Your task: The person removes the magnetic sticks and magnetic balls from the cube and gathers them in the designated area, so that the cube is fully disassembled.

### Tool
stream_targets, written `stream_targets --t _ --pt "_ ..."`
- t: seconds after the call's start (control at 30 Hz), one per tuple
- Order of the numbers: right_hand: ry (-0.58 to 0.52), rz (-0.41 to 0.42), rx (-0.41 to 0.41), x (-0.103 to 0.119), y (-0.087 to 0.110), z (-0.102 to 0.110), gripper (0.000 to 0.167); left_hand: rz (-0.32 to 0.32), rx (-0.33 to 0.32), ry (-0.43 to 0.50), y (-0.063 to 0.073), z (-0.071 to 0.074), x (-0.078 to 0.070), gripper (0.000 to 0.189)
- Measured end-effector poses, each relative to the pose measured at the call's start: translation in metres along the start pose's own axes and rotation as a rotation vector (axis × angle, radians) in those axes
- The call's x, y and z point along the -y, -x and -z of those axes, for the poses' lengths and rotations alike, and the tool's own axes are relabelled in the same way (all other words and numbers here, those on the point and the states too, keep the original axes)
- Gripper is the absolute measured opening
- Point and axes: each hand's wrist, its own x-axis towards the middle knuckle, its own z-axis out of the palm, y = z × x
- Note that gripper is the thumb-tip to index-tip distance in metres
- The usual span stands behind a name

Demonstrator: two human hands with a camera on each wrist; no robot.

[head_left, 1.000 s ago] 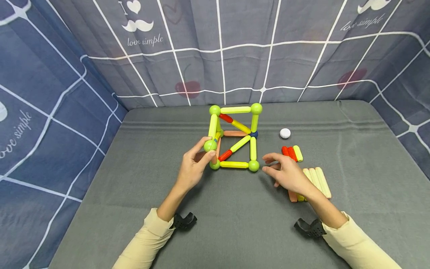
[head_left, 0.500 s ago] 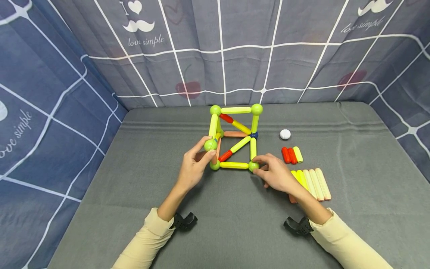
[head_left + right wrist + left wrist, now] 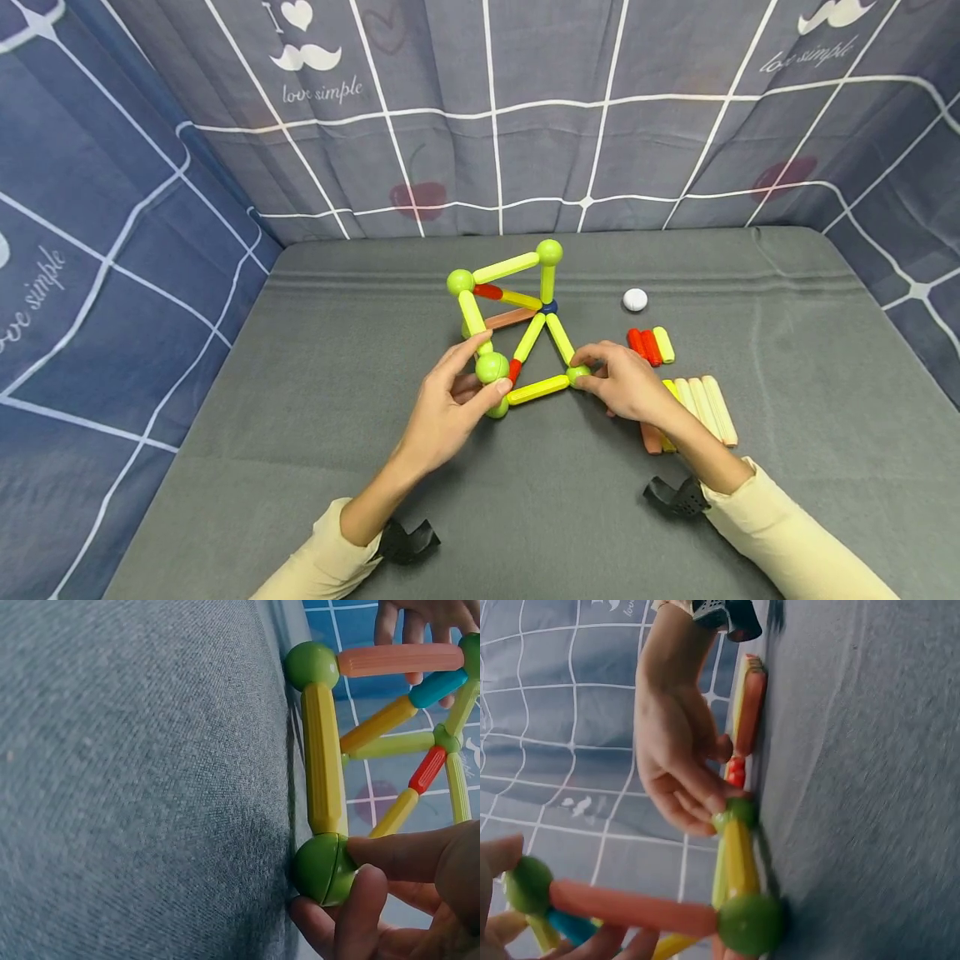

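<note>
A frame of coloured rods and balls (image 3: 506, 267) stands on the grey cloth, turned at an angle. My left hand (image 3: 450, 404) pinches the green ball (image 3: 492, 367) at its upper near corner. With thumb and fingers, my right hand (image 3: 626, 382) pinches another green ball (image 3: 322, 868) at the lower right corner. A yellow rod (image 3: 323, 757) runs between that ball and a lower green ball (image 3: 751, 924), which an orange rod (image 3: 634, 907) joins to the ball in my left hand. Diagonals of paired short rods meet at a dark blue ball (image 3: 549, 308).
Right of the frame lie a white ball (image 3: 635, 300), short red and pale green rods (image 3: 651, 347), and a row of long rods (image 3: 705, 408), partly under my right forearm. A patterned curtain (image 3: 420, 108) hangs behind the grey cloth (image 3: 315, 333).
My right hand has come left and taken hold of the lower right ball. The frame has turned, its left near corner coming towards me along with my left hand.
</note>
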Motion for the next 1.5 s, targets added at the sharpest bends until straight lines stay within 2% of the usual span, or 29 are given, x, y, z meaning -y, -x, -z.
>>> stream_targets --t 0.07,0.13,0.27,0.37,0.5,0.63,0.77,0.87,1.1,1.2,1.33,1.5 --pt "0.006 -0.003 0.004 0.001 0.000 0.001 0.020 0.003 0.010 -0.018 -0.002 0.004 0.000 0.057" --pt "0.018 -0.001 0.006 0.002 0.000 0.001 0.020 -0.004 -0.009 -0.062 -0.009 0.010 0.002 0.053" --pt "0.033 0.000 0.008 0.002 0.000 0.000 0.021 0.005 -0.103 -0.251 -0.032 0.026 0.012 0.055" --pt "0.031 -0.001 0.017 0.002 0.000 0.000 0.021 0.026 -0.127 -0.309 -0.052 0.038 0.019 0.061" --pt "0.076 0.039 -0.001 0.000 -0.001 0.002 0.019 0.009 -0.065 -0.177 -0.073 0.047 0.024 0.058" --pt "0.124 0.074 -0.016 -0.002 -0.005 0.003 0.019 0.015 -0.016 -0.044 -0.080 0.055 0.030 0.043" --pt "0.082 0.032 0.018 0.000 -0.014 0.007 0.024 0.047 -0.014 0.014 -0.074 0.063 0.030 0.036" --pt "0.036 0.003 0.039 0.002 -0.024 0.012 0.025 0.064 0.015 0.022 -0.067 0.069 0.026 0.035" --pt "-0.130 -0.042 0.095 0.000 -0.052 0.019 0.028 0.104 0.172 0.022 -0.046 0.077 0.017 0.045" --pt "-0.201 -0.075 0.129 0.001 -0.062 0.020 0.033 0.096 0.227 0.054 -0.036 0.075 0.016 0.048" --pt "-0.248 -0.102 0.167 0.007 -0.067 0.023 0.038 0.048 0.287 0.074 -0.023 0.069 0.013 0.049" --pt "-0.216 -0.051 0.147 0.019 -0.061 0.029 0.038 0.032 0.327 0.105 -0.008 0.060 0.010 0.050"
